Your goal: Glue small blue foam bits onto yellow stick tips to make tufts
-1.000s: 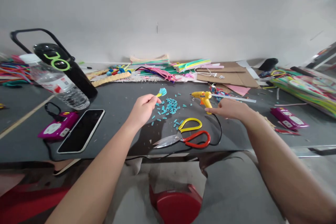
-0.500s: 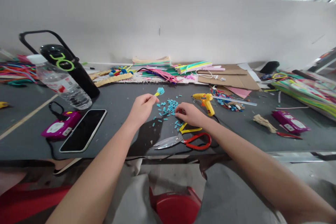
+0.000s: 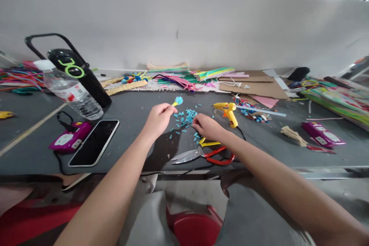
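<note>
Pinched between thumb and fingers of my left hand [image 3: 160, 117] is a small yellow stem with a blue tuft [image 3: 178, 101] on its end. My right hand [image 3: 206, 125] is closed at the right side of a scatter of short blue pieces [image 3: 184, 120]; whatever its fingertips hold, if anything, is too small to make out. Just below that hand lie a yellow-handled tool [image 3: 210, 143], partly covered, and scissors with red handles [image 3: 220, 157], blades pointing left. A yellow glue gun [image 3: 227, 112] rests on its side to the right of the pieces.
On the left are a phone [image 3: 94, 143], a purple box [image 3: 70, 137], a water bottle [image 3: 75, 94] and a black flask [image 3: 93, 88]. Bundled colored strips [image 3: 215, 73] and cardboard [image 3: 259, 86] line the partition. Another purple box [image 3: 323, 134] lies right.
The view has shifted slightly. My right hand's fingers have drawn closer together among the blue pieces. My left hand still holds the tufted stem.
</note>
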Motion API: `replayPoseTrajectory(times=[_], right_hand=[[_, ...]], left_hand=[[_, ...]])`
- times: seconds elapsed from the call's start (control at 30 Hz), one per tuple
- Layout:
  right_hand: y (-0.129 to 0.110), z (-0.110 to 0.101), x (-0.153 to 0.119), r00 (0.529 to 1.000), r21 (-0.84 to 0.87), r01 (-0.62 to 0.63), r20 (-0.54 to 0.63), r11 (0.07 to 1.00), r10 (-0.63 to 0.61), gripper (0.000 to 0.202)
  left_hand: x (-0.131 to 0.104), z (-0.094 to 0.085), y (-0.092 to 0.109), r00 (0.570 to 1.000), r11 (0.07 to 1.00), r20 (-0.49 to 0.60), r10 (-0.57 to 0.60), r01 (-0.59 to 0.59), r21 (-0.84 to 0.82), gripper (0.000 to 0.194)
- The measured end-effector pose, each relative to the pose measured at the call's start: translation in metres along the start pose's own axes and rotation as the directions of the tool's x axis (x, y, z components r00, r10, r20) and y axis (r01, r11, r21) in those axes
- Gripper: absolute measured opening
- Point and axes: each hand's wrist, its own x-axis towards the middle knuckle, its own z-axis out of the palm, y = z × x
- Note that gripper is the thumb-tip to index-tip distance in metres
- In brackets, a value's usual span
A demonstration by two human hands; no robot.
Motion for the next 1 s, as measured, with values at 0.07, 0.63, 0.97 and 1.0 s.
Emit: replayPoseTrajectory(times=[0.07, 0.63, 0.97, 1.0], right_hand=[[0.001, 0.0, -0.001, 1.0, 0.009, -0.003, -0.017, 1.0, 0.003, 0.007], [-0.052, -0.009, 0.076, 0.994, -0.136, -0.034, 0.095, 0.99, 0.047, 0.018], [-0.05, 0.013, 0.089, 0.987, -0.154, -0.054, 0.142, 0.987, 0.076, 0.015], [-0.047, 0.012, 0.087, 0.989, -0.147, -0.047, 0.13, 0.988, 0.066, 0.015]], left_hand=[[0.0, 0.0, 0.0, 1.0, 1.0, -0.001, -0.002, 0.002, -0.005, 0.031], [0.004, -0.003, -0.003, 0.999, 0.999, -0.041, 0.017, -0.016, 0.041, 0.031], [0.002, -0.005, -0.003, 0.999, 1.0, -0.039, 0.017, -0.017, 0.004, 0.031], [0.002, -0.004, -0.003, 0.999, 1.0, -0.045, 0.014, -0.014, -0.001, 0.031]])
